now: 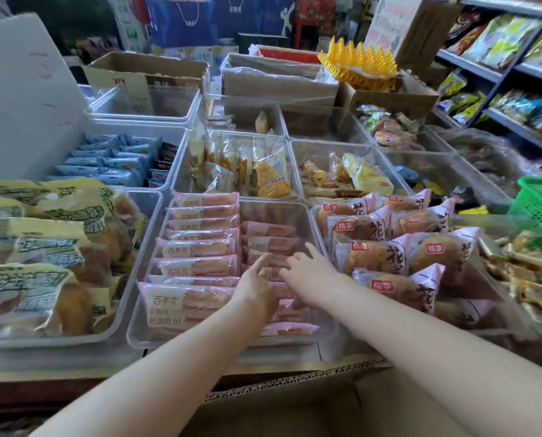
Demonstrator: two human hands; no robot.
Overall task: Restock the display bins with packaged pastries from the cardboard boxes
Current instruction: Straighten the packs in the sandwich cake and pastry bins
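Over the middle clear bin (310, 216), both hands reach with loose, open fingers, holding nothing, left hand (257, 287) and right hand (307, 269) touching the pink pastry packs (271, 244), which lie sideways toward twelve o'clock.

**Crowded shop corner in soft daylight**

From my feed I see grey metal shelving (496, 75) climbing the right side, packed with bright snack bags. At the back hang blue paper carrier bags with white cord handles (181, 20). A pale grey slanted board (20, 89) fills the left. A green plastic mesh basket (539, 203) sits at the right edge.
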